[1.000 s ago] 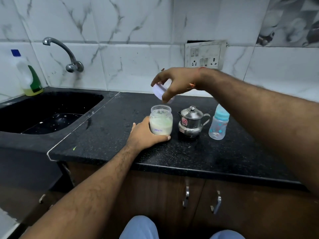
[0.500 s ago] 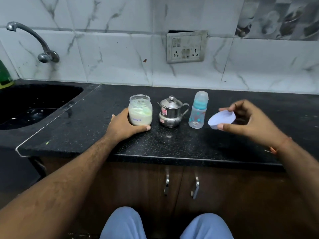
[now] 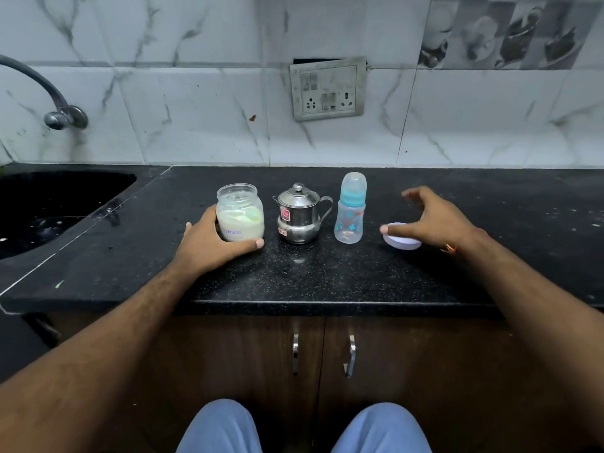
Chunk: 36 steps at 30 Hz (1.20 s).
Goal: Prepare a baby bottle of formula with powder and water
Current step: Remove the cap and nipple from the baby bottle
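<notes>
On the black counter point(image 3: 327, 276) stands an uncapped clear jar of pale formula powder point(image 3: 240, 213), and my left hand point(image 3: 212, 241) is wrapped around its base. To its right stands a small lidded steel pot point(image 3: 299, 214). Further right stands a clear baby bottle point(image 3: 350, 209) with a blue collar and a cap over the teat. The jar's white lid point(image 3: 400, 238) lies flat on the counter right of the bottle. My right hand point(image 3: 434, 220) hovers over the lid with fingers spread, the thumb tip at its left edge.
A black sink point(image 3: 49, 204) lies at the left with a steel tap point(image 3: 49, 96) above it. A switch and socket plate point(image 3: 327, 88) sits on the marble wall. Wooden cabinet doors with metal handles point(image 3: 350, 354) are below the counter, near my knees.
My right hand carried the lid from above the jar to the right, set it on the counter and opened. The left hand stayed on the jar. The view shifted right.
</notes>
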Available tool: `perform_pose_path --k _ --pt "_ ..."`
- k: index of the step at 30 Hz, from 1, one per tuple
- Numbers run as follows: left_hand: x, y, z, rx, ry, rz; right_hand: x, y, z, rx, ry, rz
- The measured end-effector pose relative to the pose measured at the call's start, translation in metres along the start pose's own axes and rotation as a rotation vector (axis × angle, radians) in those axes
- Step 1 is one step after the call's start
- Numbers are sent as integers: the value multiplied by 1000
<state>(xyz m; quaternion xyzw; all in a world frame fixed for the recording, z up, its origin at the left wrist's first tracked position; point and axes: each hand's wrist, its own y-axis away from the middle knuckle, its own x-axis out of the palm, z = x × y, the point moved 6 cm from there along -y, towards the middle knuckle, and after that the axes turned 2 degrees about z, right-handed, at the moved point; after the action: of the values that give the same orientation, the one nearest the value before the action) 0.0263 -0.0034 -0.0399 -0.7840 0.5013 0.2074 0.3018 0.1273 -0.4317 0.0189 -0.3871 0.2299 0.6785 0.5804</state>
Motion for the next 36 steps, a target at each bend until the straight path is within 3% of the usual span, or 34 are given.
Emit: perform_pose_path --k 6,10,13,16,22,24,28,31,36 --pt "-8 3 -3 67 -17 -128 -2 -28 82 -124 31 30" --pt "-26 33 -30 307 -106 -391 9 -39 109 -104 113 86" --pt "-21 49 -50 412 -98 -442 11 -34 122 -132 196 81" --pt "-1 57 -80 505 58 -289 15 -17 141 -192 231 73" --pt "54 65 -105 376 201 120 36 23 185 -263 145 229" --pt "59 65 -98 333 215 165 44 33 195 -288 154 284" --pt "63 64 -87 264 225 189 56 41 213 -362 407 324" --pt "64 58 -83 213 245 195 64 32 220 -317 569 427" --pt "68 53 -75 169 267 230 75 19 232 -229 628 620"
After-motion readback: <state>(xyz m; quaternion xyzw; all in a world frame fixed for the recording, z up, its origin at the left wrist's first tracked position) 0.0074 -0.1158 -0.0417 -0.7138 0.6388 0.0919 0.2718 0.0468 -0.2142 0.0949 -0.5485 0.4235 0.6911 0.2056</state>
